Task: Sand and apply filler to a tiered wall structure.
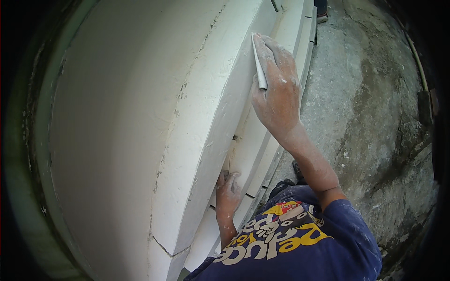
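My right hand (277,79), coated in white dust, is closed on a folded sheet of sandpaper (258,63). It presses the sheet against the side face of a white stepped moulding (220,112), near its upper edge. Lower and further left, my left hand (228,194) is at the narrow ledges beneath that face, its dusty fingers bent inward. Its fingertips are partly hidden, and I cannot make out what lies between them.
A rough crack (180,96) runs along the moulding beside a broad pale panel (108,140). Dark joints cut across the lower ledges. On the right lies a stained concrete floor (337,103). Part of another person's foot (322,19) shows at the top.
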Available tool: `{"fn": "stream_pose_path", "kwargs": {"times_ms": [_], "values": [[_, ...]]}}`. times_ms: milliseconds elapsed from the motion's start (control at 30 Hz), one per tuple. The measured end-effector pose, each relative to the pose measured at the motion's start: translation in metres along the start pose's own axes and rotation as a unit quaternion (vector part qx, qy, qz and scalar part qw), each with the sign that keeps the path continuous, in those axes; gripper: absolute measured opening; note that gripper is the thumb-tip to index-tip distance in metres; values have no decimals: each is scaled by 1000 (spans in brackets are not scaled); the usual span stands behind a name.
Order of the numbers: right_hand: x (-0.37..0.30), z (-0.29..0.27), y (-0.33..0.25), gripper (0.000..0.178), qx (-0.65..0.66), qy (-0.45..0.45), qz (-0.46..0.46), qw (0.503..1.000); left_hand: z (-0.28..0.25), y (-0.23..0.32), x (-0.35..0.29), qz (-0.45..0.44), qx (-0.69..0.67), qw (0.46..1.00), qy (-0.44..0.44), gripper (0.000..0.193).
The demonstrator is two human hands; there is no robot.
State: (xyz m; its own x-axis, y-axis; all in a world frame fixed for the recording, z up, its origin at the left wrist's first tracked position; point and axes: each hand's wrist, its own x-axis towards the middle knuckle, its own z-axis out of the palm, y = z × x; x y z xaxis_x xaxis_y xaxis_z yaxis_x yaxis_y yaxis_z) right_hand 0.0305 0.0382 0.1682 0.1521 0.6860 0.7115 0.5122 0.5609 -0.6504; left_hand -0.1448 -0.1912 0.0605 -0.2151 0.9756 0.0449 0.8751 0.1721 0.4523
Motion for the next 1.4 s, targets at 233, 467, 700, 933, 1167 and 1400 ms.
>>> {"fn": "stream_pose_path", "kwargs": {"times_ms": [233,467,700,933,1167,1400], "values": [[-13,-6,-1,73,-79,-52,-8,995,9,0,-17,-39,57,996,53,47],[-13,-5,2,73,-85,-33,-17,996,6,-22,-31,-11,27,995,95,41],[2,-2,6,73,-67,-13,-13,998,8,-18,-36,-10,29,992,124,32],[-12,-4,-1,74,-41,-52,-18,998,22,-11,-11,9,-17,993,115,40],[-17,-2,-7,73,-21,-40,-18,999,40,-17,11,76,62,973,211,24],[-8,-5,-6,74,-37,-45,-11,998,40,-13,12,80,31,975,206,20]]}}
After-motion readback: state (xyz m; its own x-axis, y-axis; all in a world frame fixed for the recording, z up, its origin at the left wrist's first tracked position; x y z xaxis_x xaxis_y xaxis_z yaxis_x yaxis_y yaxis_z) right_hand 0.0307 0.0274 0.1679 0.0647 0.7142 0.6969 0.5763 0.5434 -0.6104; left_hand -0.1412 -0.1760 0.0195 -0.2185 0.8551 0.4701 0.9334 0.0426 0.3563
